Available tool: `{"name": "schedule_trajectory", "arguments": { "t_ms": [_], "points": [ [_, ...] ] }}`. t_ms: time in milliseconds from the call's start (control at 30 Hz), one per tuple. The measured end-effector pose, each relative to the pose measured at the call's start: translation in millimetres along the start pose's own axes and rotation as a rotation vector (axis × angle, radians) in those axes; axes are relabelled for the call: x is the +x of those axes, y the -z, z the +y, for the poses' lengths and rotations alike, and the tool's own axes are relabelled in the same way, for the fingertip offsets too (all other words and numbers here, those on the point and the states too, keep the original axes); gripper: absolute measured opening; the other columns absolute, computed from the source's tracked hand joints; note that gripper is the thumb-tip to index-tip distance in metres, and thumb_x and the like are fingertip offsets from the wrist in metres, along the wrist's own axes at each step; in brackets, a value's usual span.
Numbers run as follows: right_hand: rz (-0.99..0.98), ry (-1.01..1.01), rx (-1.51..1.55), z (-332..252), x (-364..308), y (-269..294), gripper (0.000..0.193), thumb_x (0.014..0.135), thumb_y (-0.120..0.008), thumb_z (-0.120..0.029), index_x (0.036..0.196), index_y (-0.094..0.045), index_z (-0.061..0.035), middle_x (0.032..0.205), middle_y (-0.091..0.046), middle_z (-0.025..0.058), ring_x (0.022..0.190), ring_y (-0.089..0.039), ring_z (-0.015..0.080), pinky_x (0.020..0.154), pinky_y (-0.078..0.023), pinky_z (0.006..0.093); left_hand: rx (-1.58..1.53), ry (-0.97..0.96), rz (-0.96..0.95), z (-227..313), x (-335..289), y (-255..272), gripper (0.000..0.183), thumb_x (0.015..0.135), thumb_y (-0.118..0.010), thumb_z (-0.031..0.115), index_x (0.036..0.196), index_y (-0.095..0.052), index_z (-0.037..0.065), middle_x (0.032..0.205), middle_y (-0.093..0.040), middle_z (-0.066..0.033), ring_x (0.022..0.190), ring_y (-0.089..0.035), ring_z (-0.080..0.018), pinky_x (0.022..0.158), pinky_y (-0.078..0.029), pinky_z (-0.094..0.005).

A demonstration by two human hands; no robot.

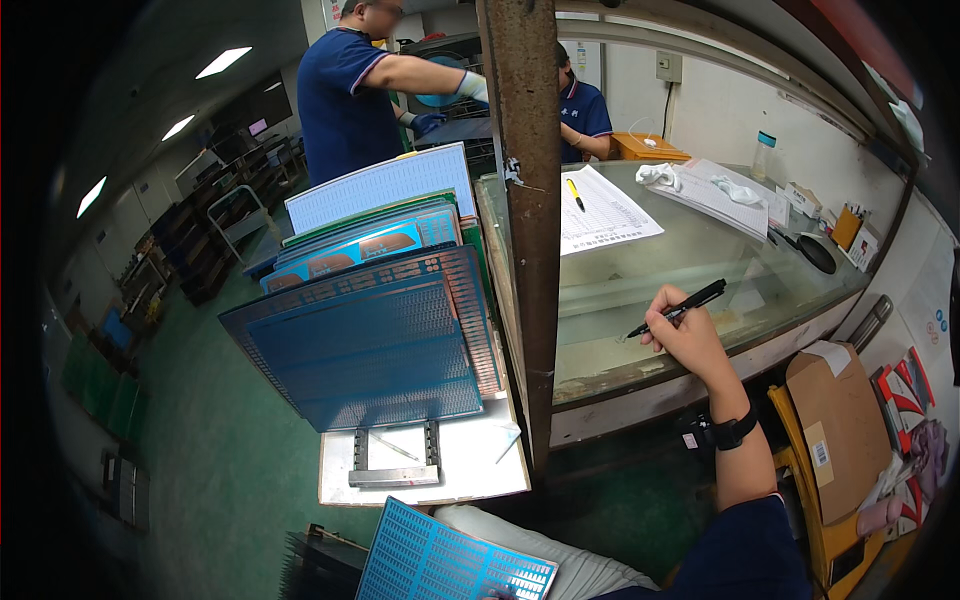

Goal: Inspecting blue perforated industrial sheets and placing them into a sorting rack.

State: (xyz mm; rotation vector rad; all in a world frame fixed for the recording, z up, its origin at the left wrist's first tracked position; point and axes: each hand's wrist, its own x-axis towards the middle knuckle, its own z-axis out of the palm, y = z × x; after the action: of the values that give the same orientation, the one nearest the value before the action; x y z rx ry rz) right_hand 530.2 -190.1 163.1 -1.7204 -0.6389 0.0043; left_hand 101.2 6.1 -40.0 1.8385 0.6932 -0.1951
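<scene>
My right hand (680, 335) is closed around a black pen (705, 295), its tip pointing down and left at the glass tabletop (640, 290). A dark band sits on that wrist. Over my lap lies a tilted blue circuit board panel (430, 555) with rows of small copper-coloured marks. The lower edge of the picture cuts it off. My left hand does not show clearly, so what it touches is hidden. To the left, a stack of large blue circuit panels (360, 350) stands upright on a white board (490, 450), beside a grey metal bracket (395, 478).
A rusty post (528, 250) divides the panels from the glass table. Printed sheets (605, 215) with a yellow marker (575, 194) lie on the glass. Crumpled white cloth, a bottle and a pen holder stand farther back. Cardboard (835, 430) leans at right. Two people work beyond.
</scene>
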Motion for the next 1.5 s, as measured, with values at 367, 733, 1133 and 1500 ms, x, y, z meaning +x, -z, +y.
{"name": "schedule_trajectory", "arguments": {
  "t_ms": [367, 733, 1133, 1500],
  "points": [
    [0.012, -0.018, -0.009, -1, -1, 2, 0.013, 0.085, -0.057, -0.009, 0.077, -0.047, -0.004, 0.066, -0.055, 0.0016, 0.06, -0.062, 0.0082, 0.048, -0.046, 0.0201, -0.009, -0.023, -0.009, 0, 1, 0, 0.031, 0.092, -0.05, 0.019, 0.112, -0.059, -0.002, 0.106, -0.062, -0.0238, 0.101, -0.059, -0.0365, 0.085, -0.046, -0.0371],
    [0.015, -0.006, -0.001, 2, -1, 0, 0.013, 0.085, -0.057, -0.008, 0.077, -0.048, -0.003, 0.067, -0.056, 0.0027, 0.06, -0.062, 0.0091, 0.047, -0.046, 0.0204, -0.004, -0.023, 0.016, -2, 0, -1, 0.03, 0.091, -0.051, 0.019, 0.11, -0.059, -0.003, 0.102, -0.063, -0.0239, 0.096, -0.061, -0.0369, 0.082, -0.047, -0.0376],
    [0.056, -0.017, -0.027, 1, 0, 1, 0.012, 0.084, -0.056, -0.007, 0.076, -0.048, -0.0026, 0.066, -0.056, 0.0031, 0.059, -0.062, 0.0097, 0.047, -0.047, 0.021, -0.012, 0.001, -0.002, 3, 2, 0, 0.03, 0.091, -0.051, 0.019, 0.11, -0.059, -0.003, 0.101, -0.063, -0.0236, 0.095, -0.061, -0.0364, 0.081, -0.047, -0.0375],
    [-0.077, -0.04, 0.022, -3, -10, 0, 0.011, 0.085, -0.055, -0.01, 0.078, -0.049, -0.0034, 0.066, -0.056, 0.0023, 0.06, -0.062, 0.0101, 0.047, -0.045, 0.0205, 0.015, -0.037, 0.012, 2, -4, 0, 0.028, 0.091, -0.05, 0.017, 0.109, -0.06, -0.002, 0.099, -0.064, -0.0226, 0.091, -0.062, -0.035, 0.079, -0.047, -0.0372]
  ]
}}
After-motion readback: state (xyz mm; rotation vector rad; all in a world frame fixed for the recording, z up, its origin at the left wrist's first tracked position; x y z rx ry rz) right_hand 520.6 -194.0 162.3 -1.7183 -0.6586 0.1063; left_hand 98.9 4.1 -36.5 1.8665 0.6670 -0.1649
